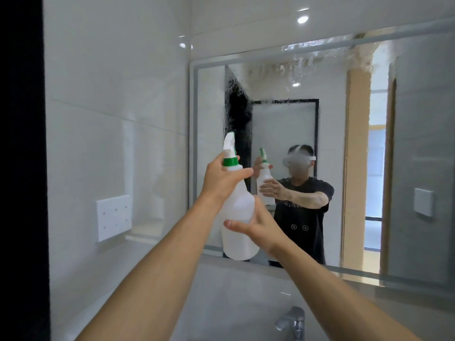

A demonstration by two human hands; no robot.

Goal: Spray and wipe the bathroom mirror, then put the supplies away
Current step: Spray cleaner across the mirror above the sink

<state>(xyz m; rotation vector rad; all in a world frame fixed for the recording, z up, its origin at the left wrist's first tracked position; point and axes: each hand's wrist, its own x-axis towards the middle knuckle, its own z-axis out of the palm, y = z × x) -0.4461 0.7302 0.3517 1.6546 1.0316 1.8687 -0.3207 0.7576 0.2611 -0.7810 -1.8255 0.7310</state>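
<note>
We hold the spray bottle raised in front of the mirror, its long axis nearly upright and the nozzle tipped toward the far glass. Our left hand grips the neck at the green collar, fingers by the trigger; our right hand cups the lower body from the right. The mirror lies straight ahead, just beyond both hands, its upper part already wet, the lower part apparently drier. The left hand, being on the trigger, looks set to do the spraying. A tap sits below.
</note>
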